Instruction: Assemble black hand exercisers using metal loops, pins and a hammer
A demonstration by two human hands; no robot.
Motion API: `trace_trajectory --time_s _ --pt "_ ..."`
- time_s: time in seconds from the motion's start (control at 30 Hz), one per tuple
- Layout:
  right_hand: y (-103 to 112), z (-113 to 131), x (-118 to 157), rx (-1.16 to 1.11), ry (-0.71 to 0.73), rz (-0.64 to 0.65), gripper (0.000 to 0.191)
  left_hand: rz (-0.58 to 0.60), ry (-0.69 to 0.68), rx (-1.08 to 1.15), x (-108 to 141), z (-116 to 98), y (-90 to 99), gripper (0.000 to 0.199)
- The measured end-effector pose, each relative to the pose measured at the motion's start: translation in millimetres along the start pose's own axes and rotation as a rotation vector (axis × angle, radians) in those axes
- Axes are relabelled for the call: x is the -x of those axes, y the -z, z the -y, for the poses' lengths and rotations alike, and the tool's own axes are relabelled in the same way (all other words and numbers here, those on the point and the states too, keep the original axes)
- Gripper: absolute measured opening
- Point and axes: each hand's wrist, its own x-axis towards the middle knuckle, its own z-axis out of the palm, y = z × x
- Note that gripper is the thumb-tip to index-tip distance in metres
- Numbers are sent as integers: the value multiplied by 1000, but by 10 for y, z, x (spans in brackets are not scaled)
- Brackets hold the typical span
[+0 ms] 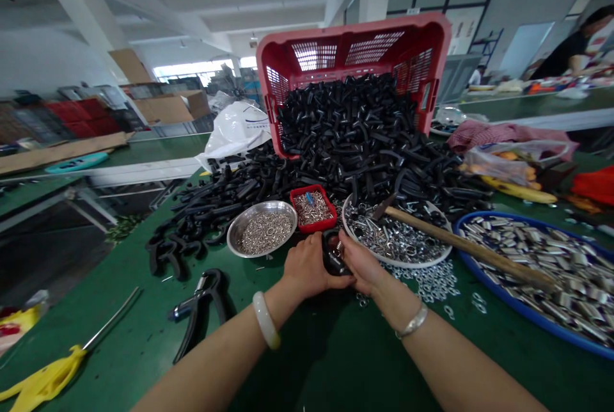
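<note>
Air gun: a yellow plastic blow gun with a thin metal nozzle (48, 377) lies at the near left of the green tabletop (139, 341).
Clamp: a black two-armed piece with a metal spring (213, 293) lies near the left forearm.
Bowl: a round silver metal bowl (233, 233) holds small metal bits.
Left hand: the left hand (307, 265) is closed around the left side of the held piece.
Tray: a small square red plastic tray (311, 228) of tiny metal pins sits just beyond the hands.
Held piece: a curved black part with a metal spring (332, 253) is between both hands, partly hidden by fingers.
Crate: a tipped red plastic crate (355, 29) spills black curved parts (345, 124) behind.
Right hand: the right hand (365, 266) grips the piece's right side.
Dish: a round white dish (422, 265) holds shiny metal fittings.
Hammer: a wooden-handled hammer (470, 249) lies across the dish and a round blue tray (522, 318) of silvery metal pieces.
</note>
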Motion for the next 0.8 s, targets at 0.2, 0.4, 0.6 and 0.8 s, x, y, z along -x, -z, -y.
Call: trace_trajectory --time_s 0.2,0.4,0.6,0.8 --pt "286 322 -587 893 211 -181 34 28 -56 -33 -92 180 28 88" --pt "46 479 -1352 1151 164 25 6 56 -112 -100 -139 287 -36 91" --pt "-65 414 -1515 1191 164 75 9 79 -116 -64 -129 358 -69 100" --pt "229 341 -1376 1007 242 69 3 75 -162 -7 -165 364 70 101"
